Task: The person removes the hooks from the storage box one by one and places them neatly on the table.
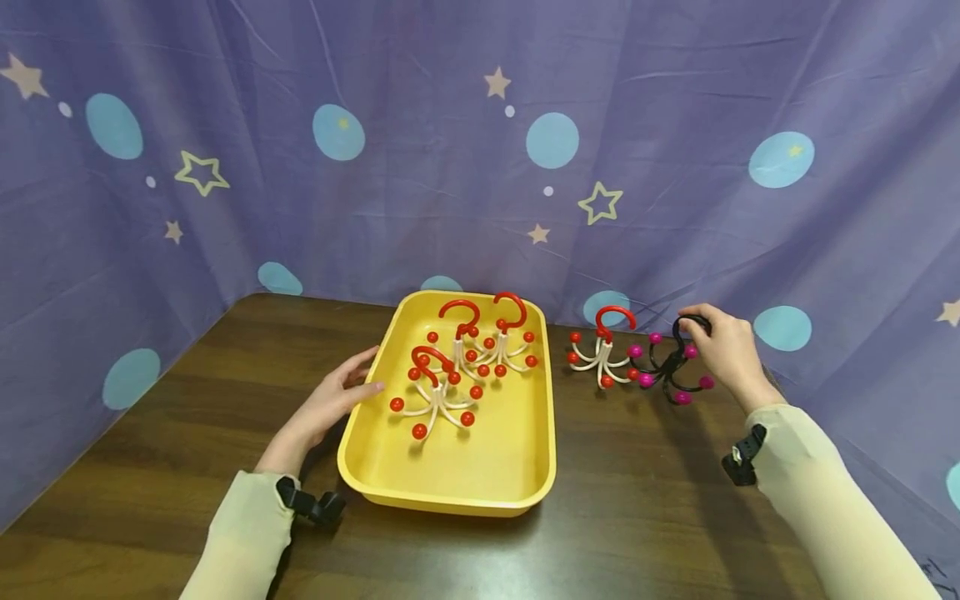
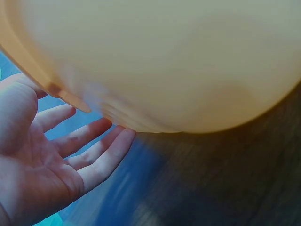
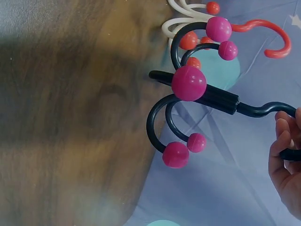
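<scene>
My right hand (image 1: 726, 350) pinches the curved hook end of a black multi-arm hanger (image 3: 218, 100) with pink balls on its arm tips. It hangs upright, close over the table at the right. Just left of it stands a white hanger with a red hook and red balls (image 1: 602, 358), overlapping the black one's arms in the head view. My left hand (image 1: 333, 398) holds the left side of a yellow tray (image 1: 480, 467), thumb over the rim and fingertips at the outer wall (image 2: 155, 123). Inside the tray stand three more white-and-red hangers, one nearer (image 1: 438, 400) and two behind (image 1: 502, 346).
A dark wooden table (image 1: 622, 500) carries the tray and the hanger beside it. Behind the table's far edge hangs a purple curtain (image 1: 450, 192) with stars and blue dots, which also runs down both sides.
</scene>
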{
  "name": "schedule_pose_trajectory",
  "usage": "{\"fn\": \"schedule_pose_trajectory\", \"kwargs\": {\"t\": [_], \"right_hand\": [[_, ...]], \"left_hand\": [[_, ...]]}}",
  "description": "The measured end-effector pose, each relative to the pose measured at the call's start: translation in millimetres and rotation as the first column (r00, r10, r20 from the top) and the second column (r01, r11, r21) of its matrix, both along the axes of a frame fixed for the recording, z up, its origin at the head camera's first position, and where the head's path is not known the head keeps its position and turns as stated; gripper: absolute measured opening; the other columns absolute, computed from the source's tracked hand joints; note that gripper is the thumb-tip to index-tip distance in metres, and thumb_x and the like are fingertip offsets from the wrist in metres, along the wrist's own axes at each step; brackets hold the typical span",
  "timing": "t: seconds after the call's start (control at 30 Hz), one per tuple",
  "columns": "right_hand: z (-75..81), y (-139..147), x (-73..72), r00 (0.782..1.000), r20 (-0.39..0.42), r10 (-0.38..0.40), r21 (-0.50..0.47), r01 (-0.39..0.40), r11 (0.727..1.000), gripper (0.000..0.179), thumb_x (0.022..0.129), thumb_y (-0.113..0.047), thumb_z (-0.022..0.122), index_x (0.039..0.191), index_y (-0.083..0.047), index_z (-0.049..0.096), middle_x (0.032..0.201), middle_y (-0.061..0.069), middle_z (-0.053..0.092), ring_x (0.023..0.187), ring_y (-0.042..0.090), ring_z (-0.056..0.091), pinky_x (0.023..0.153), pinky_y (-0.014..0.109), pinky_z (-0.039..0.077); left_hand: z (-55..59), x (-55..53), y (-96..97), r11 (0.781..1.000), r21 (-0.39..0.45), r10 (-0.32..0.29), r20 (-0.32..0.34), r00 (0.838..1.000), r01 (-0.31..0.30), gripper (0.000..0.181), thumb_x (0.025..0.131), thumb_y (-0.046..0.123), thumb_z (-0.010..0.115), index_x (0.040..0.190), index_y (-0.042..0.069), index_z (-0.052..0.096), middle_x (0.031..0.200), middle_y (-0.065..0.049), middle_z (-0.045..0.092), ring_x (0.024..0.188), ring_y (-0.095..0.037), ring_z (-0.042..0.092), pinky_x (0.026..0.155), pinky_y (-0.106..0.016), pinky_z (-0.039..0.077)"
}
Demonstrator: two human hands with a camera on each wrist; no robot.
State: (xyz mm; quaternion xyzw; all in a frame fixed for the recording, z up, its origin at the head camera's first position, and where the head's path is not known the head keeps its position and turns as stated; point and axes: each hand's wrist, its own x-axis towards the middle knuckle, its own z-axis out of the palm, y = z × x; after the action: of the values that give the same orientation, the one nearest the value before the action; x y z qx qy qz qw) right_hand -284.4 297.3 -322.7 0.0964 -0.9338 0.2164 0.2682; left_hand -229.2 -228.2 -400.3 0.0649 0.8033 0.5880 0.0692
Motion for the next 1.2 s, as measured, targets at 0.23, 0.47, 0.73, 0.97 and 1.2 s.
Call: {"fn": "schedule_pose_trajectory", "kwargs": {"t": [0.23,0.47,0.73,0.97,1.2], "right_hand": [[-9.0,-0.1,-5.3,1.000,0.004,-0.009,-0.014,0.009,1.000,0.022,0.090,-0.020,0.058,0.104,-0.005,0.065,0.081,0.016,0.068,0.056,0.023,0.048,0.055,0.034,0.035],[-14.9,-2.4,-10.7,0.999,0.032,-0.020,-0.017,0.021,1.000,0.023,0.090,-0.020,0.057,0.105,-0.004,0.065,0.082,0.017,0.068,0.052,0.021,0.044,0.053,0.032,0.034],[-24.3,-3.7,-13.1,0.999,0.029,-0.013,-0.019,0.014,1.000,0.021,0.090,-0.018,0.057,0.103,-0.003,0.064,0.086,0.020,0.066,0.064,0.030,0.050,0.062,0.045,0.040],[-26.1,-4.8,-15.2,0.999,0.032,-0.025,-0.052,0.026,0.998,0.021,0.091,-0.019,0.056,0.104,-0.004,0.064,0.087,0.020,0.067,0.069,0.032,0.054,0.065,0.047,0.041],[-26.7,-4.9,-14.8,0.999,0.040,-0.015,-0.052,0.017,0.998,0.022,0.090,-0.017,0.057,0.105,-0.003,0.064,0.099,0.023,0.064,0.082,0.039,0.057,0.072,0.051,0.042]], "left_hand": [[-0.1,-0.2,0.7,1.000,-0.002,0.001,-0.005,1.000,-0.001,0.069,0.088,0.027,0.060,0.145,0.018,0.023,0.134,-0.025,0.040,0.107,-0.032,0.053,0.082,-0.038,0.049],[-0.5,-1.3,-0.6,1.000,-0.009,0.004,-0.006,1.000,-0.004,0.069,0.088,0.029,0.060,0.145,0.019,0.023,0.134,-0.024,0.040,0.108,-0.034,0.052,0.083,-0.038,0.049],[-0.7,-1.7,0.0,1.000,-0.009,0.002,-0.004,1.000,-0.002,0.069,0.088,0.029,0.060,0.145,0.019,0.023,0.134,-0.025,0.040,0.108,-0.034,0.052,0.083,-0.038,0.049],[-1.1,-2.1,-0.5,1.000,-0.015,0.007,-0.001,1.000,-0.007,0.069,0.088,0.030,0.060,0.145,0.020,0.023,0.134,-0.024,0.040,0.108,-0.033,0.052,0.084,-0.039,0.048],[-0.3,-2.1,-0.1,1.000,-0.019,0.007,0.002,1.000,-0.007,0.069,0.088,0.028,0.060,0.145,0.020,0.023,0.135,-0.024,0.040,0.109,-0.034,0.052,0.084,-0.039,0.048]]}}
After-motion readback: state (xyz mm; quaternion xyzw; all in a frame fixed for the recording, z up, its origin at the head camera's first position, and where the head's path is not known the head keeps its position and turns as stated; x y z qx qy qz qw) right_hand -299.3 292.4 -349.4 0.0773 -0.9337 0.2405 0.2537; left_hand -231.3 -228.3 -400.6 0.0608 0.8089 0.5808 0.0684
